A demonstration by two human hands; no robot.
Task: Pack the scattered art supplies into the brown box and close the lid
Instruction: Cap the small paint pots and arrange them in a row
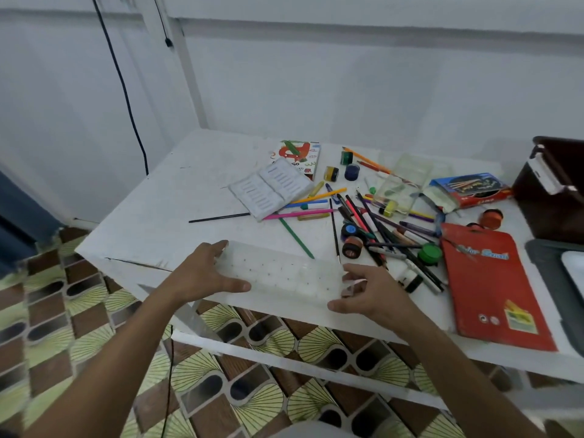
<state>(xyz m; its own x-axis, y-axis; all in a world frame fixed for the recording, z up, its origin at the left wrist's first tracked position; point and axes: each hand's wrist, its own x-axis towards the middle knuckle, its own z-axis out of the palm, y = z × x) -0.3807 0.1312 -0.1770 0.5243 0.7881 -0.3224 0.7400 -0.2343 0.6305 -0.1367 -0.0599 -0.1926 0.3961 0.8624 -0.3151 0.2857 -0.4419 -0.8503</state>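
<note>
Both hands grip a translucent white palette [278, 275] at the counter's [177, 184] near edge, the left hand [205, 273] on its left end, the right hand [369, 292] on its right. The brown box [556, 197] stands open at the far right, beyond scattered pencils [379, 222] and paint pots [350, 245].

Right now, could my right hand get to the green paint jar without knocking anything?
Probably yes. The right hand is holding the palette end, and the green jar sits just beyond it, top exposed, though pencils crowd around it.
</note>
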